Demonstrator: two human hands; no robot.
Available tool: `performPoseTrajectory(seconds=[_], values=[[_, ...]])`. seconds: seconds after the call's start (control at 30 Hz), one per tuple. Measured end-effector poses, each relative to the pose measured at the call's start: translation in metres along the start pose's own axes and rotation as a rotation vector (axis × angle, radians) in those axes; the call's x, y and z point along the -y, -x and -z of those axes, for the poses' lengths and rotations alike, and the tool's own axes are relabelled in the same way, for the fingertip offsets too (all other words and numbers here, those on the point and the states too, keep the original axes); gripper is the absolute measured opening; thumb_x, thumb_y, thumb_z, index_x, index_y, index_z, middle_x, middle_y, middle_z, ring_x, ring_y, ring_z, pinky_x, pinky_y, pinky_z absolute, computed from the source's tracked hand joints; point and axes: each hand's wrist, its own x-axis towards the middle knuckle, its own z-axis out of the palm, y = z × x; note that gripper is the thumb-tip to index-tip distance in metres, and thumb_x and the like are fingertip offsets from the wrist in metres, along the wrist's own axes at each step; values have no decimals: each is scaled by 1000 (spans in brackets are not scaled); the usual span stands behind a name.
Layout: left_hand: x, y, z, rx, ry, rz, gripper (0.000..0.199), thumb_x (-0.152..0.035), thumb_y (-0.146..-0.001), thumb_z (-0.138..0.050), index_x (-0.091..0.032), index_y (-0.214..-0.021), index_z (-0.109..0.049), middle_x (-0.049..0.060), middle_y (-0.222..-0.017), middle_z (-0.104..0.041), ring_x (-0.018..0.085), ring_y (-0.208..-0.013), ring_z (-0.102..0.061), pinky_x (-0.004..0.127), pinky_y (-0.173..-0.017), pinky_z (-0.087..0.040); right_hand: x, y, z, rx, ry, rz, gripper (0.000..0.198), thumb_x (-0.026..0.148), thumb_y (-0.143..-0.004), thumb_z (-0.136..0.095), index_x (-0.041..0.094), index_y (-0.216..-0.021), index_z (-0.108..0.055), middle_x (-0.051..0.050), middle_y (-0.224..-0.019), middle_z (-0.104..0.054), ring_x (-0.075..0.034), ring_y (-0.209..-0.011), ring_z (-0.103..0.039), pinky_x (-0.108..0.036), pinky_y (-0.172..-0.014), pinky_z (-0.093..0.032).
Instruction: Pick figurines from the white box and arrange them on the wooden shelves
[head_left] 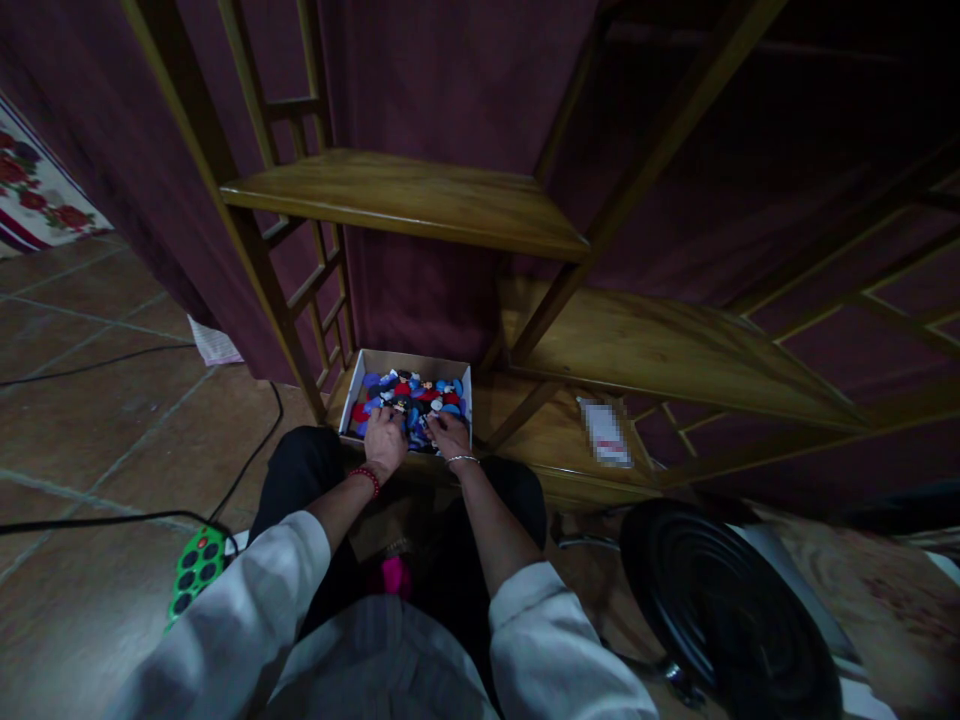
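Observation:
A shallow cardboard box [357,395] with white outer sides sits on the low wooden shelf in front of me. Inside it lies a jumble of small cartoon-like figures [427,388] in red, blue, black and white. My left hand [385,440], with a red bead bracelet at the wrist, reaches over the near side, its fingers bent down among the pieces. Close by on the right, my right hand [448,436], wearing a silvery bangle, has its fingers drawn together at the pieces. What either hand grips is too small and dark to make out.
A wooden shelf board [412,195] juts out above the box. A blurred white packet [606,433] lies on the low shelf to the right. A round black stool [727,610] stands at lower right. Cables and a green power strip [198,570] are on the tiled floor at left.

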Motion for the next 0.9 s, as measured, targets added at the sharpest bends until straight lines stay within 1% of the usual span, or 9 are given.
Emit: performPoseTrajectory(seconds=[0.17,0.33,0.5,0.63,0.73,0.83,0.9], values=[[1,0,-1,18,21,6,36,-8,-71,-42,-16,-99,-64,10,-103,-57,26,-103,-41,39,-92,-36,1,1,0,4,-1,-13,25,33,-79,-52,21,-100,-60,1,-73,-65,-13,-64,-65,-24,-61,-54],[2,1,-1,-15,-4,22,37,-8,-72,-40,-15,-101,-62,9,-108,-56,25,-104,-41,37,-93,-35,-1,0,-1,5,-42,-11,26,33,-80,-51,22,-101,-59,1,-75,-65,-14,-66,-66,-25,-62,-55],[1,1,-2,-29,-2,26,44,-8,-70,-42,-13,-111,-55,10,-119,-50,26,-109,-39,36,-96,-33,-5,-2,-1,10,-40,3,29,36,-79,-51,20,-101,-60,0,-74,-65,-14,-66,-66,-26,-64,-55],[1,0,-1,-19,31,0,54,-7,-68,-43,-13,-122,-46,9,-128,-45,25,-112,-39,34,-97,-32,0,0,0,18,-28,3,30,37,-79,-51,20,-102,-59,1,-74,-65,-14,-66,-66,-25,-64,-55],[0,-1,1,0,39,21,61,-6,-68,-43,-15,-128,-37,8,-123,-48,23,-111,-40,32,-96,-33,4,2,1,18,-16,-12,30,35,-79,-51,19,-102,-60,0,-71,-65,-14,-65,-66,-25,-63,-54],[0,-2,2,-4,23,71,69,-8,-67,-46,-16,-133,-29,9,-117,-51,24,-109,-42,33,-95,-33,4,2,1,13,-17,-17,28,34,-79,-52,19,-101,-60,0,-70,-65,-15,-65,-66,-25,-62,-54],[1,-3,2,-4,19,74,70,-9,-66,-49,-17,-133,-29,10,-115,-51,25,-108,-42,34,-95,-34,3,2,1,12,-23,-14,28,34,-79,-51,20,-101,-60,0,-69,-65,-14,-65,-66,-25,-62,-54]])
